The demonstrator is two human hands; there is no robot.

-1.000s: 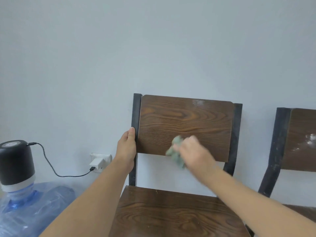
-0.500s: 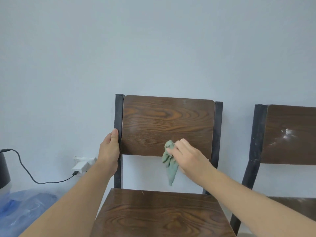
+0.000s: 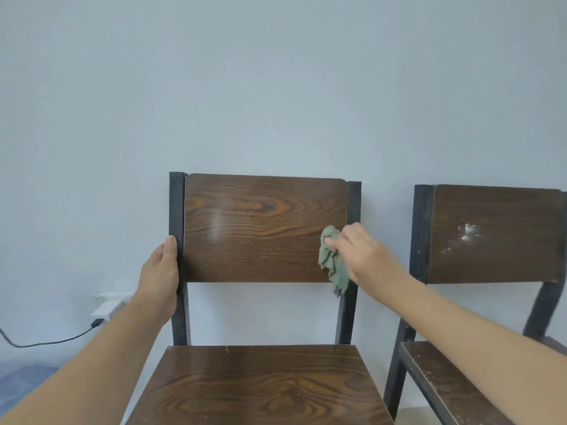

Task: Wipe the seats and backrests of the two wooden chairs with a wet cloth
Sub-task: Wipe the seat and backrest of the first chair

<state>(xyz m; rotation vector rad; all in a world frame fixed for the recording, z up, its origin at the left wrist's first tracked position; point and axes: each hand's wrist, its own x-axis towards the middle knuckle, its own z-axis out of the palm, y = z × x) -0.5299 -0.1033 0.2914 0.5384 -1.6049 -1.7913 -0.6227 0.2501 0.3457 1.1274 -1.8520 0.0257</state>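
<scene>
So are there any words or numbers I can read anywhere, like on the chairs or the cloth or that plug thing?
None: no words, numbers or signs can be read anywhere.
Left chair backrest: only wood grain.
Right chair backrest: only white smudges, not letters.
Green cloth in the right hand: no label showing.
White plug on the wall: too blurred to show any print.
</scene>
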